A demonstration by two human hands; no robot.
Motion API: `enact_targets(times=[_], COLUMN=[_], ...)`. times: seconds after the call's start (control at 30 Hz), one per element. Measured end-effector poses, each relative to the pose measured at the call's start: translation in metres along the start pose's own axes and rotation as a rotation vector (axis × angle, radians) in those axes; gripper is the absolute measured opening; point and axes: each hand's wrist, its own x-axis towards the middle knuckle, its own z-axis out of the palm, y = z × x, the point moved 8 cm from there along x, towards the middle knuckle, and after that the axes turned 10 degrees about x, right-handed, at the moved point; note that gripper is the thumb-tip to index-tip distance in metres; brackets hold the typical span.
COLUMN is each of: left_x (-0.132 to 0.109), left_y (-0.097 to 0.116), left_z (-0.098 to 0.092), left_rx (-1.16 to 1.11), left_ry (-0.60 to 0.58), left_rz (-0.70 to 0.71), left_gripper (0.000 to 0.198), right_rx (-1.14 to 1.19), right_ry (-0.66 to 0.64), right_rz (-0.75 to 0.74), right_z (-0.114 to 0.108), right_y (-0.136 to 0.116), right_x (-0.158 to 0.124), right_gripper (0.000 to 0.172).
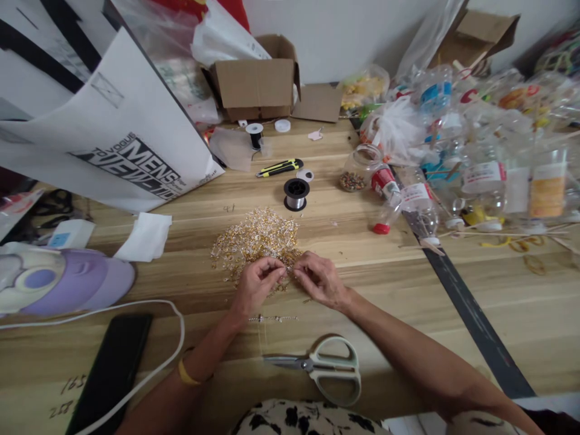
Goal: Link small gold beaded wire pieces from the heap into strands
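Note:
A heap of small gold and silver beads (256, 238) lies on the wooden table (389, 284). At its near edge my left hand (258, 281) and my right hand (317, 279) meet, both with fingers pinched together on tiny pieces I cannot name. A short strung strand of beads (272, 318) lies on the table just below my hands. Pale green scissors (324, 364) rest closed near the front edge.
Spools of wire (296, 194) and thread (255, 135), a yellow utility knife (279, 168) and a bead jar (357, 169) sit beyond the heap. Plastic bottles (480, 163) crowd the right. A white bag (122, 139), a purple cap (67, 281), a phone (111, 368) and cable lie left.

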Motion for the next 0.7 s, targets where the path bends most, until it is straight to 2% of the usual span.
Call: enact_targets(times=[0.37, 0.7], left_x=[-0.0014, -0.0035], left_y=[-0.0033, 0.0047], left_z=[0.0023, -0.0010], left_rx=[0.021, 0.086], left_ry=[0.032, 0.104], left_rz=[0.004, 0.060], left_gripper=[0.012, 0.008], right_rx=[-0.069, -0.101], right_ry=[-0.025, -0.033], right_rz=[-0.021, -0.019], right_z=[0.0039, 0.0059], right_y=[-0.0027, -0.0020], right_x=[0.0002, -0.0010], right_gripper=[0.009, 0.007])
